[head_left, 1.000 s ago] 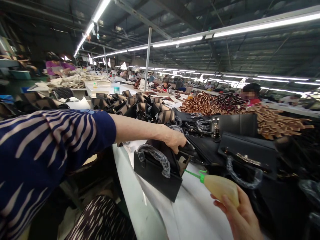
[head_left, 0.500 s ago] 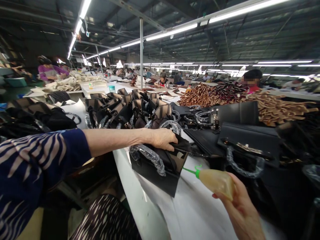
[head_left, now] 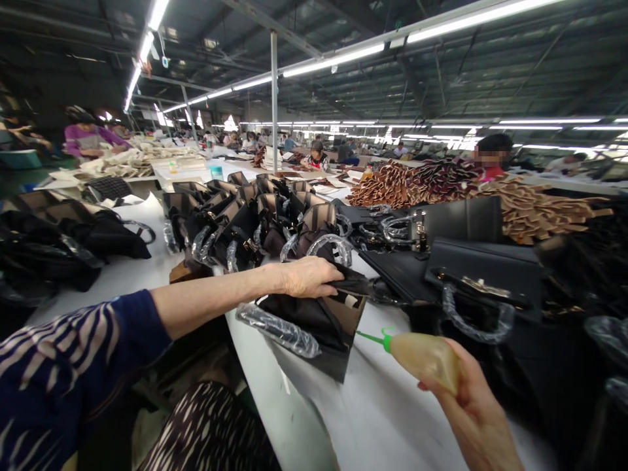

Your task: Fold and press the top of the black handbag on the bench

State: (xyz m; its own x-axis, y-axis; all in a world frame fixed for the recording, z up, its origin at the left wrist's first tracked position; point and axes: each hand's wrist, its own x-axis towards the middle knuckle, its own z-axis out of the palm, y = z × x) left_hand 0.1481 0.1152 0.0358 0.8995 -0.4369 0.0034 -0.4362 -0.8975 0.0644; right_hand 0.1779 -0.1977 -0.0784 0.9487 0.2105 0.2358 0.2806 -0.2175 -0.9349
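Note:
In front of me a black handbag lies on the white table, its tan inside edge facing right. One plastic-wrapped handle hangs over its near side. My left hand reaches across the top of the bag, with thumb and fingers closed on its black upper edge. My right hand is wrapped round a squeeze bottle of yellowish liquid with a green nozzle. The nozzle tip points left at the bag's tan side edge, touching it or very near; I cannot tell which.
Several black handbags stand packed behind my left hand. More flat black bag pieces with metal clasps lie at the right. Brown strap pieces are heaped farther back. A pole rises beyond, and other people work at distant tables.
The near flap and wrapped handle have dropped lower, and the bag's mouth shows wider. My left hand has shifted slightly left; the bottle has stayed nearly in place.

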